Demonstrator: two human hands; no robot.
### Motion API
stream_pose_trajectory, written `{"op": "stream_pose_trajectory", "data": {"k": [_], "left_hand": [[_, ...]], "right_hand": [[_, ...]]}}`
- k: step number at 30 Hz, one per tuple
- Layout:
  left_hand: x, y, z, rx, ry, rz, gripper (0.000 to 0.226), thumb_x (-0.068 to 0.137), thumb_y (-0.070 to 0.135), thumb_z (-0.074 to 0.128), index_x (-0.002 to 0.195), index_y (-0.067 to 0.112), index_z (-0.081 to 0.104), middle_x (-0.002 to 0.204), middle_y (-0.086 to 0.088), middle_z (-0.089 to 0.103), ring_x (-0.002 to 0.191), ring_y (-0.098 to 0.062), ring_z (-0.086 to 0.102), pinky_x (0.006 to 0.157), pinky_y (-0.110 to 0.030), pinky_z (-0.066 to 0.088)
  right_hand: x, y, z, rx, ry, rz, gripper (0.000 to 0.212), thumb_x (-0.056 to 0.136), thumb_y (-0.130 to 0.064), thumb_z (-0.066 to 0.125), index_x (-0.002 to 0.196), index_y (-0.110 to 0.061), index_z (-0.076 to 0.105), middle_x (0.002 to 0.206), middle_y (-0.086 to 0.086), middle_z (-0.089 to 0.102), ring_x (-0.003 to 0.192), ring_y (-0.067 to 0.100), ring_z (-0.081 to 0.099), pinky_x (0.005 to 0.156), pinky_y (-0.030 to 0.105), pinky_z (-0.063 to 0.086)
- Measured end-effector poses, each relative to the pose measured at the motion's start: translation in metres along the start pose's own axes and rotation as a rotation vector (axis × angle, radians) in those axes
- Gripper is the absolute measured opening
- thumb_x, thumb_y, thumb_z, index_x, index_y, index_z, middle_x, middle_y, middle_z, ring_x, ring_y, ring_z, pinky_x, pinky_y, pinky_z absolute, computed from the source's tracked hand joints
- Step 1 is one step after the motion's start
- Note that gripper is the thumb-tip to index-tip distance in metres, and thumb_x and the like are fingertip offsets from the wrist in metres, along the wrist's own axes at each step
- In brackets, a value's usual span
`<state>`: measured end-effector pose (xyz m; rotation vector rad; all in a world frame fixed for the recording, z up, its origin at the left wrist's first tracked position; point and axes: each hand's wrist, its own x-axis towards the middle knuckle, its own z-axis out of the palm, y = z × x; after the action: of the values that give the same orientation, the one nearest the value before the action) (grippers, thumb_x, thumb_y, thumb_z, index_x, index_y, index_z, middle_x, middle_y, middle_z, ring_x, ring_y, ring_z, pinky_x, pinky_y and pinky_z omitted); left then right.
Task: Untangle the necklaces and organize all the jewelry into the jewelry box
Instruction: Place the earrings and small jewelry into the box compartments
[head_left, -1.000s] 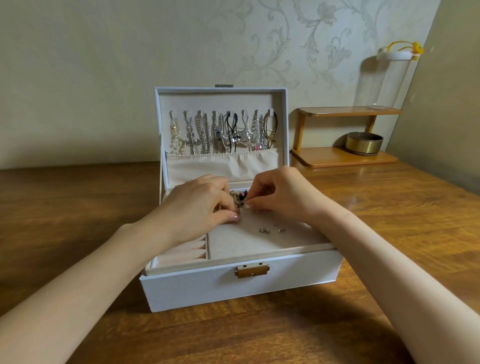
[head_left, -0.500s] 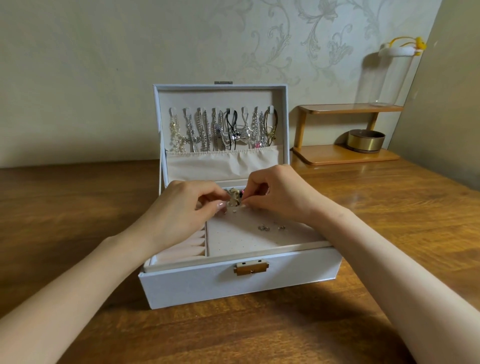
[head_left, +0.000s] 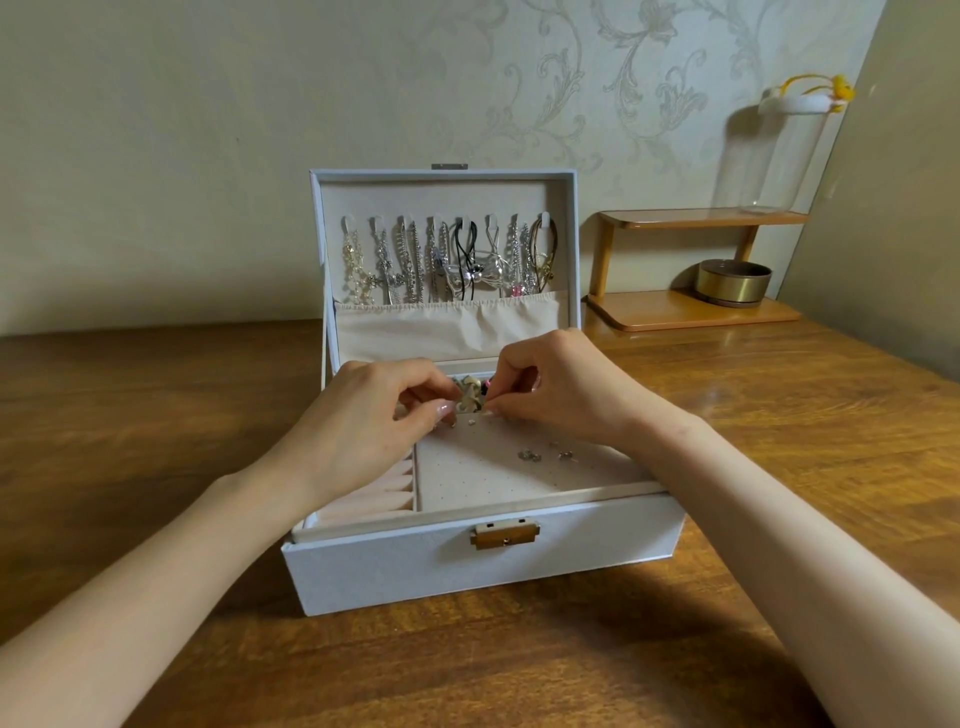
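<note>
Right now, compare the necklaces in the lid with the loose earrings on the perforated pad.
The necklaces hang upright in the lid; the earrings lie flat on the pad. The necklaces are long and crowded side by side; the earrings are tiny and scattered. Both look mostly silvery.

The pinched trinket (head_left: 470, 401) is cream. Under it, the pad (head_left: 467, 478) is cream with tiny dots. The box (head_left: 415, 571) is white, its lock (head_left: 505, 535) gold. Above hang silver necklaces (head_left: 410, 265). The table (head_left: 156, 405) is streaky brown.

Hands (head_left: 374, 415) on jewelry (head_left: 470, 401) in jewelry box (head_left: 395, 571)
</note>
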<state>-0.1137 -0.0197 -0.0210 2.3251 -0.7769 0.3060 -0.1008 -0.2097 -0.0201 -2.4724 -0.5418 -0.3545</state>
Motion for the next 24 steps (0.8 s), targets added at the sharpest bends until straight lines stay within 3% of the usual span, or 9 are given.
{"op": "stream_pose_trajectory", "data": {"k": [4, 9, 17, 24], "left_hand": [[0.0, 0.0015, -0.0002, 0.018, 0.002, 0.005, 0.017, 0.088, 0.009, 0.061, 0.102, 0.016, 0.069, 0.068, 0.023, 0.052, 0.054, 0.021, 0.047, 0.053, 0.0, 0.035], [-0.0005, 0.0003, -0.001, 0.029, -0.008, 0.019, 0.017, 0.089, 0.01, 0.061, 0.101, 0.018, 0.068, 0.073, 0.023, 0.053, 0.057, 0.021, 0.047, 0.055, 0.0, 0.035], [0.0003, 0.0, -0.0003, 0.025, -0.003, 0.019, 0.017, 0.089, 0.01, 0.061, 0.102, 0.017, 0.069, 0.073, 0.022, 0.053, 0.057, 0.021, 0.047, 0.056, 0.0, 0.035], [0.0, -0.0013, 0.0, 0.029, -0.007, 0.022, 0.018, 0.089, 0.01, 0.061, 0.104, 0.017, 0.068, 0.075, 0.022, 0.053, 0.057, 0.022, 0.047, 0.055, 0.0, 0.035]], "right_hand": [[-0.0005, -0.0011, 0.0, -0.005, -0.005, -0.009, 0.004, 0.078, -0.013, 0.076, 0.08, -0.014, 0.073, 0.08, -0.005, 0.07, 0.072, 0.006, 0.061, 0.071, 0.026, 0.052], [-0.0002, 0.0002, 0.0007, 0.018, 0.008, -0.003, 0.005, 0.077, -0.014, 0.076, 0.078, -0.015, 0.072, 0.081, -0.002, 0.071, 0.074, 0.01, 0.063, 0.073, 0.03, 0.052], [0.001, 0.0018, 0.0011, 0.004, -0.001, -0.009, 0.005, 0.077, -0.012, 0.077, 0.079, -0.012, 0.072, 0.081, -0.003, 0.07, 0.075, 0.011, 0.064, 0.071, 0.023, 0.052], [0.0003, 0.0009, 0.0016, -0.021, -0.013, -0.039, 0.008, 0.074, -0.016, 0.079, 0.076, -0.013, 0.072, 0.075, -0.009, 0.065, 0.072, 0.011, 0.061, 0.073, 0.035, 0.053]]}}
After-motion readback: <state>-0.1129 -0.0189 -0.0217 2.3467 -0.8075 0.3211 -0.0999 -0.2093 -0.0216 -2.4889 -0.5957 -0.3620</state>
